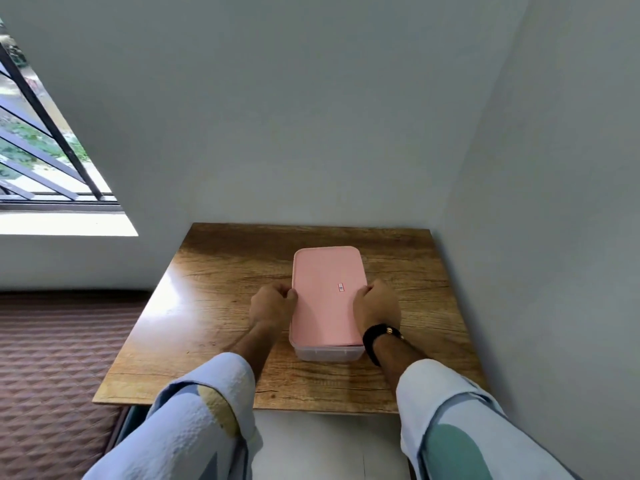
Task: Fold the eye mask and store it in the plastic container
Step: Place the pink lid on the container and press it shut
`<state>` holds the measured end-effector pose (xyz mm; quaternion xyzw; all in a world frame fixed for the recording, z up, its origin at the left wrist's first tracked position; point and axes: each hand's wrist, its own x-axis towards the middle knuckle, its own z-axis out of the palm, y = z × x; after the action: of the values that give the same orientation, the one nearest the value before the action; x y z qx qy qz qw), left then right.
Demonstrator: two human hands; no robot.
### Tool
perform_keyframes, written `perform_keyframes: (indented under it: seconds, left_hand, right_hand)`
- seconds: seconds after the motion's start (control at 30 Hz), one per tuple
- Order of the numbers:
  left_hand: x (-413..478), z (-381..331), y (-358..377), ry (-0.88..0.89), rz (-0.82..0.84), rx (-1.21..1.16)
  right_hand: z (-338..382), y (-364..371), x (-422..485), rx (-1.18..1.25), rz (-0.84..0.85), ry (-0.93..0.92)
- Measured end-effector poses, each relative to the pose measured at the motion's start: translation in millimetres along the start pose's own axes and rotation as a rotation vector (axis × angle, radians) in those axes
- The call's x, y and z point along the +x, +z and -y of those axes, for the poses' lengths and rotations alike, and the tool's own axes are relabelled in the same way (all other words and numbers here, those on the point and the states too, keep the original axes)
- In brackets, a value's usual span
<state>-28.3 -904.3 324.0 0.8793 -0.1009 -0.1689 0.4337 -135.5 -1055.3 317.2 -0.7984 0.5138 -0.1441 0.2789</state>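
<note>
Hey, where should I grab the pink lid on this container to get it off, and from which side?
Probably by its long side edges, from left and right at once. The pink lid lies flat on the clear container, long axis pointing away from you, and the left hand and right hand already sit at those edges. The overhanging rim there looks like a place for fingertips to hook.

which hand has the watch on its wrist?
The right hand, at the right edge of the pink lid. A black watch sits on its wrist; the left hand, at the lid's left edge, has a bare wrist.
</note>
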Motion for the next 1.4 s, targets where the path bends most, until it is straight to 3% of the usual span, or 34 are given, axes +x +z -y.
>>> perform_keyframes:
  seconds: [0.47,0.63,0.93,1.13,1.23,1.4]
  left_hand:
    - [4,-8,13,-0.015,-0.009,0.143]
    - [-1,-2,29,0.099,0.032,0.297]
    - [3,15,35,0.197,-0.034,0.266]
    - [7,20,34,0.222,0.01,0.315]
    - [8,16,32,0.199,-0.018,0.333]
    - [36,-4,23,0.309,-0.127,0.377]
  right_hand:
    - [-10,10,9,-0.072,0.092,-0.079]
    - [-20,18,7,0.029,0.153,-0.091]
    - [-22,23,15,0.02,0.145,-0.096]
    - [-26,27,17,0.049,0.193,-0.069]
    - [-24,22,26,0.022,0.248,-0.055]
    - [4,19,63,0.093,0.28,-0.013]
